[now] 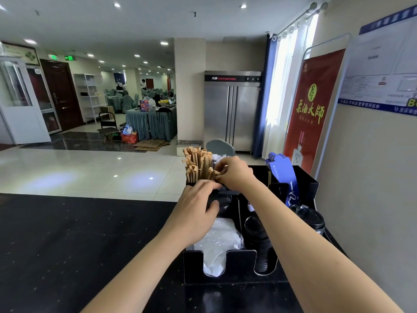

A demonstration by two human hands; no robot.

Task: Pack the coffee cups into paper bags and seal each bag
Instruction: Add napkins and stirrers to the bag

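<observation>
Both hands reach into the black organizer point(239, 265) on the worktop point(67, 245). The right hand point(234, 172) pinches brown paper-wrapped sticks point(197, 164); the left hand point(198, 199) is half closed beside them. Black cup lids point(310, 219) stand at the right.

Both bare forearms reach forward and converge near the centre. The left hand point(198, 201) is palm-down, its fingers point(211, 185) curled forward and the thumb spread out to the right. The right hand point(234, 173) sits just above and beyond it, wrist bent left, its fingers point(220, 166) bunched together in a pinch. The two hands are nearly touching.
</observation>
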